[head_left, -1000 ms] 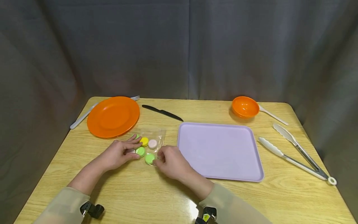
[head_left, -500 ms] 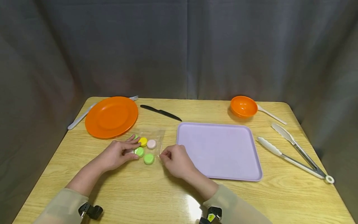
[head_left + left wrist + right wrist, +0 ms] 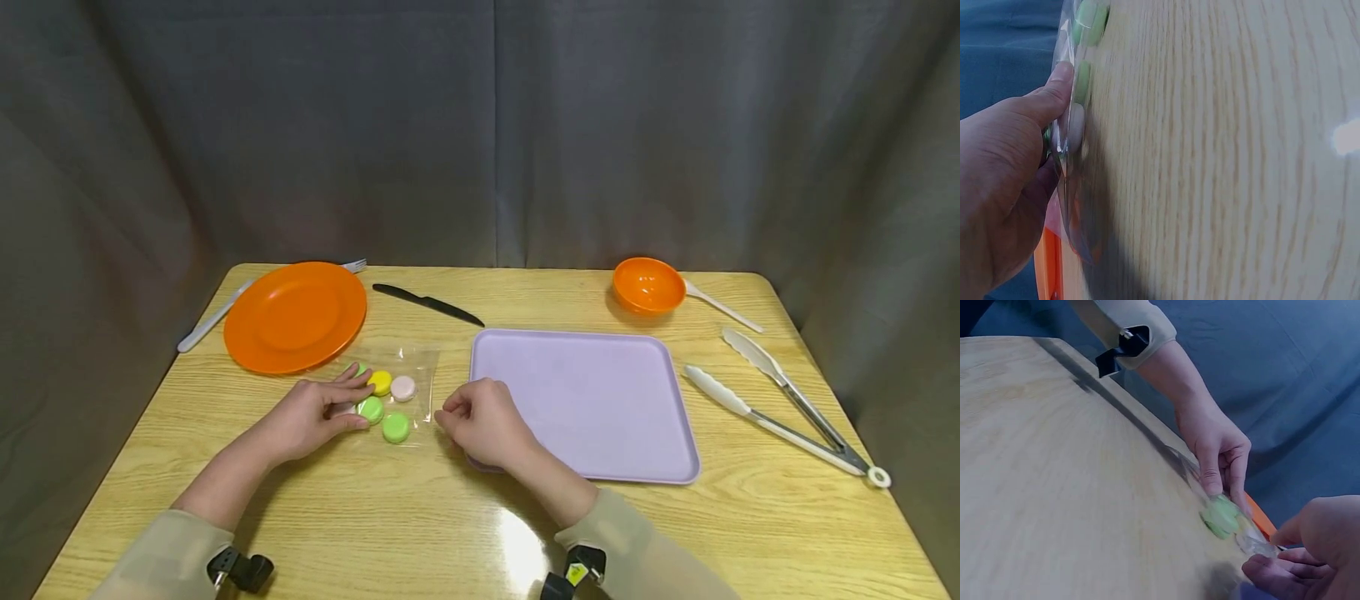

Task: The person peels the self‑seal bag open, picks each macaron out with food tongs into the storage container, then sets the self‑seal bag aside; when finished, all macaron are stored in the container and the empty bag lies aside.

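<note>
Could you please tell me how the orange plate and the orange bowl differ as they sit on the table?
The orange plate is wide and shallow; the orange bowl is smaller across and deeper. The plate lies at the far left by the fork; the bowl stands far right, a white spoon at its rim. Both are orange and hold nothing.

A light wooden table (image 3: 315, 517) fills the lower frame. On it, upper left, lie an orange plate (image 3: 295, 316), a white fork (image 3: 210, 318) and a black knife (image 3: 427, 304); centre, a clear bag (image 3: 397, 385) of macarons and a lilac tray (image 3: 581, 400); right, an orange bowl (image 3: 647, 285), a white spoon (image 3: 723, 306) and tongs (image 3: 783, 407).
</note>
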Demonstrator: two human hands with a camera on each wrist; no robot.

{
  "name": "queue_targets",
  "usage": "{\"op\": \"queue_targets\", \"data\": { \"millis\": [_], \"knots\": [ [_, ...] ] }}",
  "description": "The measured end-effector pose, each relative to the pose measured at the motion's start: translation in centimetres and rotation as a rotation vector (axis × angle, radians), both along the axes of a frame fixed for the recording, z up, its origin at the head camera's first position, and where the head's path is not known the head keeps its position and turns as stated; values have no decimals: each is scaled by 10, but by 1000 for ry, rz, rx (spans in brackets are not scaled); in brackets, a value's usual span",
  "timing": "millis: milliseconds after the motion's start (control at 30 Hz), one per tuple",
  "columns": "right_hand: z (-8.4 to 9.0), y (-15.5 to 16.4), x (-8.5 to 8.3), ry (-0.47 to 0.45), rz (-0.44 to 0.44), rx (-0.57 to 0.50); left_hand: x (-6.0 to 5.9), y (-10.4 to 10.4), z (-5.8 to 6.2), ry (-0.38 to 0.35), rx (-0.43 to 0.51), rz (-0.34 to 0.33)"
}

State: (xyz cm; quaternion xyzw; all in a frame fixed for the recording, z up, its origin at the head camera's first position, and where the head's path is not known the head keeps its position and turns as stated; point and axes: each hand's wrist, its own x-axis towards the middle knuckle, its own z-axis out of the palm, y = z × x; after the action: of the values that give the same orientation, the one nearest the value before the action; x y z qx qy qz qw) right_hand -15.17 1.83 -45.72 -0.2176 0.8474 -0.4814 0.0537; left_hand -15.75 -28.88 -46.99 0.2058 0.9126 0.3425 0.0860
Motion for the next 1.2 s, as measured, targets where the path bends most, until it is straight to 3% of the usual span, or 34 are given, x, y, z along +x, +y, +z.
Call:
{"op": "queue_targets", "data": {
  "millis": [467, 1200],
  "knots": [
    [-3, -20, -23, 73, 20, 131, -1, 6, 2, 16, 14, -25],
    [-4, -5, -20, -24, -72, 77, 1, 0, 0, 6, 18, -3]
  ]
}}
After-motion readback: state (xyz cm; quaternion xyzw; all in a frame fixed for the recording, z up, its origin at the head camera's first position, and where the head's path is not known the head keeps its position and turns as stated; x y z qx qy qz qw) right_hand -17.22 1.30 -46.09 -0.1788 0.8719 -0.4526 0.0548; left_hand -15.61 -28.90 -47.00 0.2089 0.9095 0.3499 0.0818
